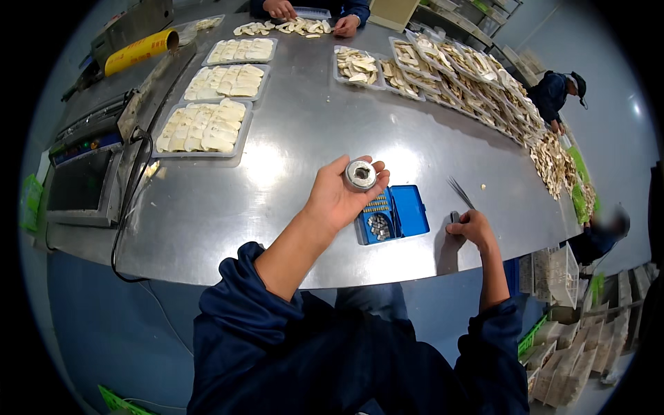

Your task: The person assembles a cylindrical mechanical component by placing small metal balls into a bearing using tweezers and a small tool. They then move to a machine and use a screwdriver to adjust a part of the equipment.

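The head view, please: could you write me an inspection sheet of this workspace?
Surface: shiny metal table, reflecting lamps.
Job's things: small round metal part; open blue case of small metal pieces; tweezers.
Clutter: clear trays of pale slices; more trays; loose pile; yellow roll.
Grippers: left hand holds the round part; right hand holds the tweezers.
Cables: black cable over the table edge.
Surroundings: machine at left; other people's hands; stacked bags.

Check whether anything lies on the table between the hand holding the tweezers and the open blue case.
Nothing visible does. Bare steel table separates the right hand, gripping the tweezers, from the open blue case. The left hand holds a round metal part above the case's far-left corner.
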Available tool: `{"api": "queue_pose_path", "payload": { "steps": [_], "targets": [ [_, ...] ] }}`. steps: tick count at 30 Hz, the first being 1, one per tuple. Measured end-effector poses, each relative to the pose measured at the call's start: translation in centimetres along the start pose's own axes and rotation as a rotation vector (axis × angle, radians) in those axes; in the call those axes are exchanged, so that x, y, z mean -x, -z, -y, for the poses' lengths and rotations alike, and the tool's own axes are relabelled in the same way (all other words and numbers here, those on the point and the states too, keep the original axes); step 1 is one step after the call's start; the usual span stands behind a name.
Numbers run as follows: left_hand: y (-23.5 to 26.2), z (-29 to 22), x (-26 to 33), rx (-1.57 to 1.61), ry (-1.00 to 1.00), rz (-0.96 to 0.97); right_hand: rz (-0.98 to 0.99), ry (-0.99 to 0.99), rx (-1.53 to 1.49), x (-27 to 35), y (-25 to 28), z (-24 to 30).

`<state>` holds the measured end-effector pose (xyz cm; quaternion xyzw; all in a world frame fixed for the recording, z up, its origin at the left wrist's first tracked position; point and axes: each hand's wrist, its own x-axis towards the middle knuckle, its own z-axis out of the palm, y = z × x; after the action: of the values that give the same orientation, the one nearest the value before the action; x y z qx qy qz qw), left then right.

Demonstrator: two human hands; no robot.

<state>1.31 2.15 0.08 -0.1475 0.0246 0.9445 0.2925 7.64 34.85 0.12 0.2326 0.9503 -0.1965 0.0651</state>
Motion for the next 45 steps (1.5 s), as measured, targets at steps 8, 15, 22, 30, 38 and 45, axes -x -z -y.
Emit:
{"api": "queue_pose_path", "payload": {
  "steps": [8, 15, 22, 30, 38, 45],
  "targets": [
    [0.3, 0.0, -0.5, -0.038, 0.019, -0.035, -0.047, 0.295, -0.511, 1.0, 0.7, 3.4],
    [0.7, 0.0, -0.2, -0.213, 0.013, -0.068, -0.096, 1.221, -0.156, 4.9, 2.2, 17.5],
    [0.3, 0.3, -0.2, -0.215, 0.033, -0.033, -0.192, 1.427, 0.116, 3.2, 0.1, 19.6],
    [0.9, 0.2, -0.5, -0.224, 0.045, -0.007, -0.135, 1.439, 0.213, 4.0, 0.5, 20.6],
    [0.3, 0.3, -0.3, -0.237, 0.041, -0.048, -0.130, 1.424, 0.253, 4.0, 0.5, 20.6],
    [1.2, 0.1, -0.9, -0.199, 0.038, 0.000, -0.106, 1.201, 0.110, 4.5, -0.4, 21.2]
  ]
}}
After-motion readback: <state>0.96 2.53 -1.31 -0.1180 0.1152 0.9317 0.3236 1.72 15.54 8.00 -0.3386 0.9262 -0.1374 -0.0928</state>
